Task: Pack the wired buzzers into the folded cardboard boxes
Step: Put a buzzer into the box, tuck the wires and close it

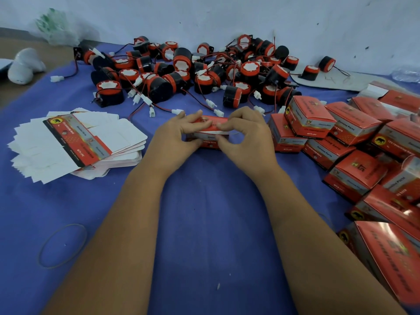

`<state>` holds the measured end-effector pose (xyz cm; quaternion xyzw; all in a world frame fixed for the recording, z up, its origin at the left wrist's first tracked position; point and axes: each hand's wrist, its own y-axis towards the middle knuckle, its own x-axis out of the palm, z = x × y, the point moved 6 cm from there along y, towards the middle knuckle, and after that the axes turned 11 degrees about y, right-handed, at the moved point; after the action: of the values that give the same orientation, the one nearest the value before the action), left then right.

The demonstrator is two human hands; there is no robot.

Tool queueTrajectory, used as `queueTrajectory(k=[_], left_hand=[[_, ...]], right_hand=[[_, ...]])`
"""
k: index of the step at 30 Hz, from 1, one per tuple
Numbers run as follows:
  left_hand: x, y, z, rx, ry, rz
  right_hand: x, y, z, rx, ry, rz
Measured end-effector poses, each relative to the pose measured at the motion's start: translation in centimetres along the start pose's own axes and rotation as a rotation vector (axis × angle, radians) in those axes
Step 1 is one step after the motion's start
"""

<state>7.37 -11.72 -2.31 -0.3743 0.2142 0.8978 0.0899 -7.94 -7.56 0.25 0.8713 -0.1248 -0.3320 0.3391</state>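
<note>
Hands, left (179, 130) and right (241, 133), both grip one red box (210, 133) on the blue worktop (204, 212), many closed boxes (354, 133) stacked right, a large buzzer pile (193, 71) and flat blanks (77, 142) remaining.

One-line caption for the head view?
Both hands, left hand and right hand, fold a red box between loose buzzers and packed boxes.

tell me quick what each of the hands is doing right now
Left hand: fingers curled on the red box, holding its left end.
Right hand: fingers pinching the same box at its right end.
</note>
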Motion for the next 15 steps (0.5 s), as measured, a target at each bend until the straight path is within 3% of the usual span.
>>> queueTrajectory(k=[9,11,15], left_hand=[[0.0,-0.1,0.4,-0.015,0.003,0.034],[0.0,-0.2,0.5,-0.083,-0.114,0.024],[1.1,-0.7,1.5,-0.229,-0.638,-0.149]], right_hand=[[1.1,-0.4,-0.9,0.021,-0.201,-0.081],[1.0,-0.6,-1.5,0.012,-0.254,-0.068],[0.8,-1.0,-5.0,-0.166,-0.475,0.129]])
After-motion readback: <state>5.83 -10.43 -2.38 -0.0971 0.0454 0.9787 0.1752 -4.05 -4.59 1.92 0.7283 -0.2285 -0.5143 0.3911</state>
